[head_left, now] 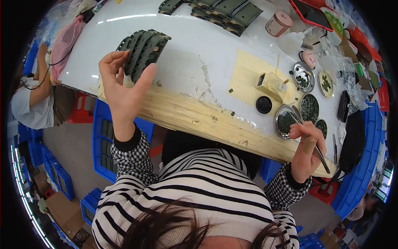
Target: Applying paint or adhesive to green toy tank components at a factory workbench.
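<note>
Fingers of the right hand (306,148) are pinched together on slim metal tweezers (311,143), tips angled toward a round steel dish of tiny dark green pieces (285,121) at the near right edge of the table (199,62). Fingers of the left hand (124,85) are spread apart, thumb and fingertips resting against a fanned stack of olive-green ribbed strips (143,52) on the near left of the white tabletop. Those strips look light and somewhat flexible, with notched edges; I judge they are best taken by the long sides. The small pieces seem light and easily scattered, suiting tweezers. Beyond lie a black round lid (263,104), a cream block-shaped holder (271,85) on a pale yellow mat, more dishes, a pink-lidded jar (278,23), and further green strips (226,12) far off.
</note>
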Demonstrator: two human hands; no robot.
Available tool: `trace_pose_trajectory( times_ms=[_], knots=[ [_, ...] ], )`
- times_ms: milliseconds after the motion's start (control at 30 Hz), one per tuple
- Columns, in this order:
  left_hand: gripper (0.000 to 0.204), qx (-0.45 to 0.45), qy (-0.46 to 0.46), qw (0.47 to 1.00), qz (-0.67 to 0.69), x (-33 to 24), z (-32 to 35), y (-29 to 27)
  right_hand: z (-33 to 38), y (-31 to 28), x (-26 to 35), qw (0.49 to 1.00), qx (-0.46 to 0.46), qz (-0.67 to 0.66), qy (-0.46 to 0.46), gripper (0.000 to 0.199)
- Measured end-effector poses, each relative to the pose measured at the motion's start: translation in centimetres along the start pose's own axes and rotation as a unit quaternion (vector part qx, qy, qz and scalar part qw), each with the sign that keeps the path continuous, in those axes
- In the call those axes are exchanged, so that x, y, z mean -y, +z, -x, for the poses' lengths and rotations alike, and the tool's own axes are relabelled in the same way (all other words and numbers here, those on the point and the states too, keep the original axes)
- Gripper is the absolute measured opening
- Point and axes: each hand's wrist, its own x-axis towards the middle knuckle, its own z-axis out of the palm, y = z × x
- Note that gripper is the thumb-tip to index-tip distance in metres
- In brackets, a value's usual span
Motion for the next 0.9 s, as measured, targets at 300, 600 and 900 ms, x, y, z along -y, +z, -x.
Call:
trace_pose_trajectory(
  times_ms=[300, 600, 900],
  knots=[
    [0.046, -0.019, -0.010, 0.987, 0.162, -1.4, -0.5, -2.8, -0.1, 0.3, 0.2, 1.000, 0.001, 0.005, 0.003, 0.033],
    [0.048, -0.232, -0.071, 0.968, 0.062, 3.4, 0.8, -12.9, -0.1, -0.1, -0.3, 1.000, 0.022, 0.007, -0.018, 0.035],
    [0.054, -0.237, -0.027, 0.894, -0.381, 17.3, 9.7, -17.1, -0.9, 1.9, 0.2, 0.997, 0.069, -0.014, -0.037, 0.038]
  ],
)
